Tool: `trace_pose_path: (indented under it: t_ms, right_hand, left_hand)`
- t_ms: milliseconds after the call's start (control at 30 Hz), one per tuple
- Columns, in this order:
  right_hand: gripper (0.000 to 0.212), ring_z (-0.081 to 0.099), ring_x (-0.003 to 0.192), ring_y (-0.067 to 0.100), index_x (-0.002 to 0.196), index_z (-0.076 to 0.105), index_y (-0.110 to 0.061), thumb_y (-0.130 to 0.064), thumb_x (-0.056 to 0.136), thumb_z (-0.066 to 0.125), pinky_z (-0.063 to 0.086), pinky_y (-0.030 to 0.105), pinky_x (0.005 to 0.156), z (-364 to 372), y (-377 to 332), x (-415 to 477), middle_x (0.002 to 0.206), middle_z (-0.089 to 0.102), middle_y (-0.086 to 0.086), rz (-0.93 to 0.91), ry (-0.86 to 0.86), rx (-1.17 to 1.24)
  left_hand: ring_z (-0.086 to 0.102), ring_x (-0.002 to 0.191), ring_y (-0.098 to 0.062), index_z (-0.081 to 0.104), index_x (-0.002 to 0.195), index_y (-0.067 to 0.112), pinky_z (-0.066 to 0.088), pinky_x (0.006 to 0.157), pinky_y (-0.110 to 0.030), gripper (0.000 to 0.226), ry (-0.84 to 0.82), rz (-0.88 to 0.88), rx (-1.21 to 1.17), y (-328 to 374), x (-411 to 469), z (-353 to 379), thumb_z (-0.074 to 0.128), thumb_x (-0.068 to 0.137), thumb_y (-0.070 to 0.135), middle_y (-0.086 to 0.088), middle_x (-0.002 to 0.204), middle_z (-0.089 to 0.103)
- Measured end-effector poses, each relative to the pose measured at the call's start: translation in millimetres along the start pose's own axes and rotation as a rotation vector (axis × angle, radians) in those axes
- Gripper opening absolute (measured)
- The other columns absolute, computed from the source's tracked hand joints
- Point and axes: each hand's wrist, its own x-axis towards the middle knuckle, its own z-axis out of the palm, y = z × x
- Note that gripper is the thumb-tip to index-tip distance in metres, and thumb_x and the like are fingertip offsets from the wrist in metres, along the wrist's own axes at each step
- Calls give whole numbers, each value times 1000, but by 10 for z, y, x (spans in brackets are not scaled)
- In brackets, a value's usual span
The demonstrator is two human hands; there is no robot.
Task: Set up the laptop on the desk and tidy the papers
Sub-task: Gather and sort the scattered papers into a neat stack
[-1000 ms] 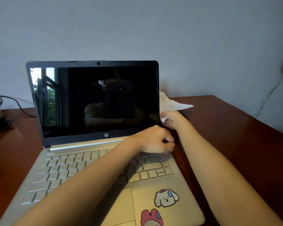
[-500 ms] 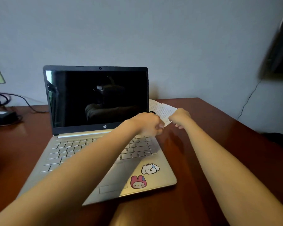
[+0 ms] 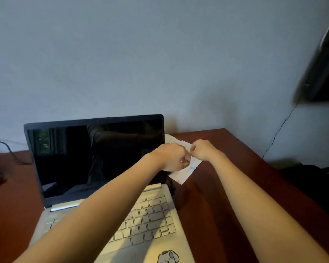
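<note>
At the far left a dark cable (image 3: pixel 9 149) is trailing along the reddish-brown wooden surface (image 3: pixel 201 205), well apart from your work. The silver laptop with the dark, unlit screen (image 3: pixel 95 158) is sitting open and upright in the middle, keyboard toward you, a dog sticker (image 3: pixel 168 257) on its near right corner. It looks already set in place, which is why both arms are reaching past it.

Your left hand (image 3: pixel 173 158) is crossing over the keyboard to the screen's right edge. Its fingers (image 3: pixel 183 161) are curling in and, as far as the view shows, pinching the left edge of the white paper sheets (image 3: pixel 186 172).

Those sheets are lying just right of the screen and partly behind it, their near corner pointing toward you. Whether that corner is lifting off the surface is hard to tell.

Your right hand (image 3: pixel 201 149) is closing its fingers on the sheets' far edge, almost touching the left hand. Two grips are probably squaring the sheets and drawing them clear of the lid.

At the upper right a dark blurred shape (image 3: pixel 321 63) is too smeared to identify.
</note>
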Motion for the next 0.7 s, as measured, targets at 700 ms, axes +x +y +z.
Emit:
trace_pose_path:
  t_ms: [700]
  right_hand:
    - [30,53,115,40,115,60,8,-3,91,43,46,46,95,-1137,-1031,395,123,56,28,-115,-241,-20]
  left_hand:
    - [55,102,-18,68,100,21,46,89,-31,25,-11,-187,-219,-906,-6,-1571,45,90,14,-1,109,63]
